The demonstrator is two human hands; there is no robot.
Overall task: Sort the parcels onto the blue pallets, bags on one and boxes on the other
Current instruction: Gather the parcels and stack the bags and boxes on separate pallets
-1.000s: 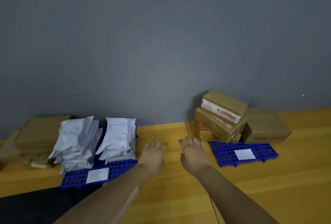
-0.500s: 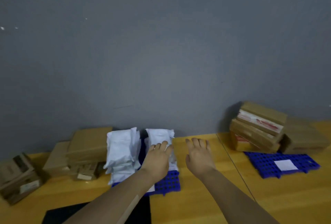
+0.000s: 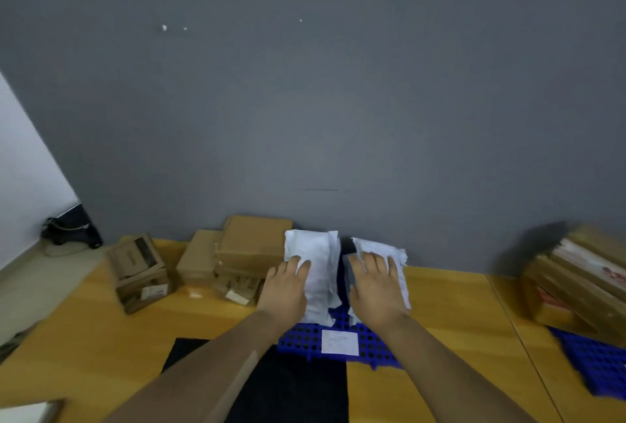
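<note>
Flatly, left hand [image 3: 286, 290] and right hand [image 3: 376, 289] rest on bags [image 3: 316, 251] (fingers [image 3: 372, 261] straight).

Right pallet [image 3: 589, 365] and box stack [image 3: 582, 280] on it: motion-blurred, cut by right edge. Label [image 3: 339, 342] on near pallet [image 3: 305, 338] unreadable. Left hand [image 3: 284, 290], right hand [image 3: 374, 290] hide fronts of bags [image 3: 313, 253]; contact unclear. Near pallet mostly buried under bags.

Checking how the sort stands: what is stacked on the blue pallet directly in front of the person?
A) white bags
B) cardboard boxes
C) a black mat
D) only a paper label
A: two stacks of white bags sit on the blue pallet, with the left hand and right hand resting on them.
</note>
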